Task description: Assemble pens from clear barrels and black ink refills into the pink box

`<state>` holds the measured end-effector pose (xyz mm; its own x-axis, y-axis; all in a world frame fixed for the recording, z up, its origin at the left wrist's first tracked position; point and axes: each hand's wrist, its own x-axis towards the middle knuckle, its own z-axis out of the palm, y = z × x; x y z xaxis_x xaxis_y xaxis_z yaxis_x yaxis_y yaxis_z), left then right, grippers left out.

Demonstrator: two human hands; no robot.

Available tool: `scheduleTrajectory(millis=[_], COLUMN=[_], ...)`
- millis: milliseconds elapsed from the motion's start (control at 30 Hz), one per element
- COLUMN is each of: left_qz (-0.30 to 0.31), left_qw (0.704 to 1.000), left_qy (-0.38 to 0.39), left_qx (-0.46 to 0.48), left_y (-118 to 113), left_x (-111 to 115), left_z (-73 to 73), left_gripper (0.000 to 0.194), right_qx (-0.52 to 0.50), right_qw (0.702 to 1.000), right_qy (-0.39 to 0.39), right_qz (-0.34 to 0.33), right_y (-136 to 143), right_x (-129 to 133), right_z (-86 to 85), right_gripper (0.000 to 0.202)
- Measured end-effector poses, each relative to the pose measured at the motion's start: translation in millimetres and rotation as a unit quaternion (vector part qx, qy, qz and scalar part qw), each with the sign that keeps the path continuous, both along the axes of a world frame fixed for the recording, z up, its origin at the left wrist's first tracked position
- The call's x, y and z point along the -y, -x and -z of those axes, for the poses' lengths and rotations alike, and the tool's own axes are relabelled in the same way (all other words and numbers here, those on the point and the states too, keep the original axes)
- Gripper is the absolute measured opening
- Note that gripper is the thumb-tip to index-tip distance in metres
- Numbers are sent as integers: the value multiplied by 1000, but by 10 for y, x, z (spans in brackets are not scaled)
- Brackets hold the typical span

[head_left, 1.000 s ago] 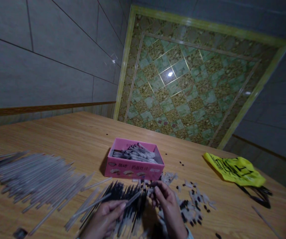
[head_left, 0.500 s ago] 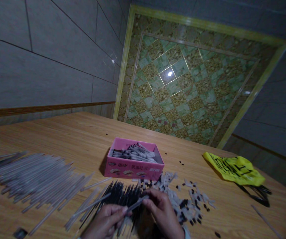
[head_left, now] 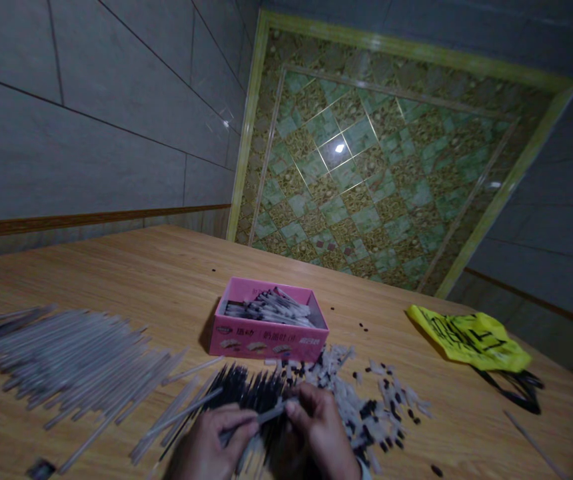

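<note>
In the head view, my left hand (head_left: pixel 221 437) pinches one end of a translucent pen barrel (head_left: pixel 269 415). At its other end, my right hand (head_left: pixel 319 423) closes thumb and fingers around the tip; whether a small part is also in that grip is hidden. Beneath both hands lies a bundle of thin black pen refills (head_left: pixel 239 385). Small white and black pen pieces (head_left: pixel 361 403) are scattered beside my right hand. Beyond the hands stands an open pink box (head_left: pixel 269 341) containing many assembled-looking pens (head_left: pixel 271 307).
To the left, a wide pile of clear tubes (head_left: pixel 76 363) covers the wooden table (head_left: pixel 131 267). A yellow printed bag (head_left: pixel 471 340) with black straps (head_left: pixel 514 390) lies at the right, near one loose tube (head_left: pixel 534 441). A tiled wall (head_left: pixel 141 120) borders the table.
Both hands have shifted slightly, and the barrel between them lies a little flatter. My right hand's fingers have moved somewhat along its end. Everything else stays put.
</note>
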<state>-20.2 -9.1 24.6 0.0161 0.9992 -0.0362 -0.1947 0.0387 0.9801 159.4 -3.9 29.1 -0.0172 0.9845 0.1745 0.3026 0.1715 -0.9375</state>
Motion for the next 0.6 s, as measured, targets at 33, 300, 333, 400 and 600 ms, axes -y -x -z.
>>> scheduleTrajectory(millis=[33, 300, 333, 400, 600], left_qz=[-7, -12, -17, -29, -33], left_qw=[1000, 975, 971, 972, 977], left_qy=[-22, -142, -147, -149, -174], left_qx=[-18, -173, -185, -178, -116], left_y=[-1, 15, 11, 1, 26], left_x=[16, 107, 109, 107, 79], left_z=[-10, -7, -1, 10, 58], left_gripper=[5, 6, 6, 8, 6], right_qx=[-30, -193, -204, -229, -255], right_qw=[999, 965, 962, 957, 957], right_qy=[21, 177, 180, 176, 136], right_qz=[2, -2, -3, -7, -10], right_y=[10, 30, 30, 37, 70], right_x=[0, -9, -15, -26, -27], right_z=[6, 104, 118, 139, 151], right_gripper=[28, 43, 43, 41, 39])
